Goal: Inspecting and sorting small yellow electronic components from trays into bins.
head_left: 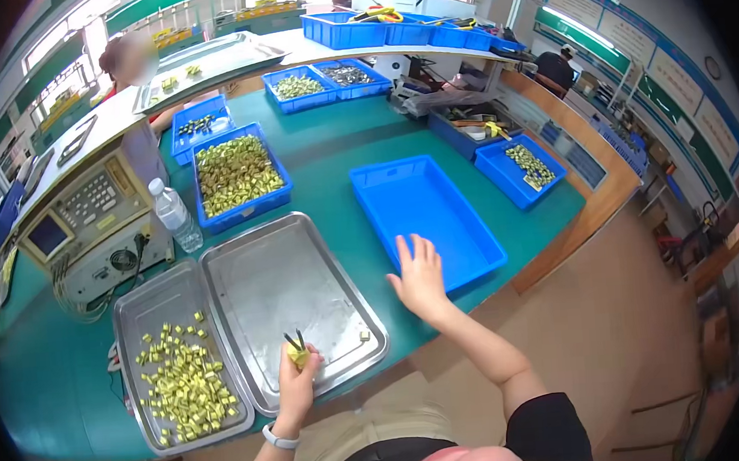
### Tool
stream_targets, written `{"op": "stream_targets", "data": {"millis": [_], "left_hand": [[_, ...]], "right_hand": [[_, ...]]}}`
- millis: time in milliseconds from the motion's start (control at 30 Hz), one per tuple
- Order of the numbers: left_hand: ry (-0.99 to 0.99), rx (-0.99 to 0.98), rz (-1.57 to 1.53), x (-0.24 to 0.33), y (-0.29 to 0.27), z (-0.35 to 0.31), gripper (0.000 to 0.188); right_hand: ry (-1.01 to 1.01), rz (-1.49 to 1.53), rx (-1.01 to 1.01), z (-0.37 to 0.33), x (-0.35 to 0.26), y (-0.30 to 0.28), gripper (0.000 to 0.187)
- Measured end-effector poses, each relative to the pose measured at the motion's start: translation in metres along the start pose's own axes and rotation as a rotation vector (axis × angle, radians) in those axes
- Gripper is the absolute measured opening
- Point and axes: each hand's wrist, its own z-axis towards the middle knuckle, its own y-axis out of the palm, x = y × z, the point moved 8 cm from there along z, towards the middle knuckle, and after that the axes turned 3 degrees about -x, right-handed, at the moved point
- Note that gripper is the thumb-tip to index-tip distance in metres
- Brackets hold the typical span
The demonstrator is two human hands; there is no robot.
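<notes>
My left hand (294, 383) is closed round a small yellow tool with two black prongs (295, 340). The prongs point away from me, and its exact kind does not show. This hand is above the near part of a metal tray (273, 267), where one small yellow block (365, 336) lies near the right corner. My right hand (420, 277), fingers spread and holding nothing, is over the near left edge of a blue plastic bin (437, 213). Left of the metal tray, a second metal tray (156, 305) holds many loose yellow blocks (187, 384).
A blue bin full of yellow blocks (240, 175) stands beyond the trays, beside a water bottle (176, 214) and a bench instrument (85, 207). More blue bins of parts (522, 168) stand at the right and back. A person (125, 63) is at the far left.
</notes>
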Motion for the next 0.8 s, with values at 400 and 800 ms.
{"op": "stream_targets", "data": {"millis": [400, 800], "left_hand": [[-0.077, 0.181, -0.486, -0.025, -0.028, 0.004, 0.018], [-0.085, 0.206, -0.463, -0.024, -0.028, 0.003, 0.02]], "right_hand": [[-0.029, -0.07, -0.127, 0.074, 0.087, 0.038, 0.044], [0.001, -0.114, -0.156, 0.188, 0.136, 0.074, 0.029]]}}
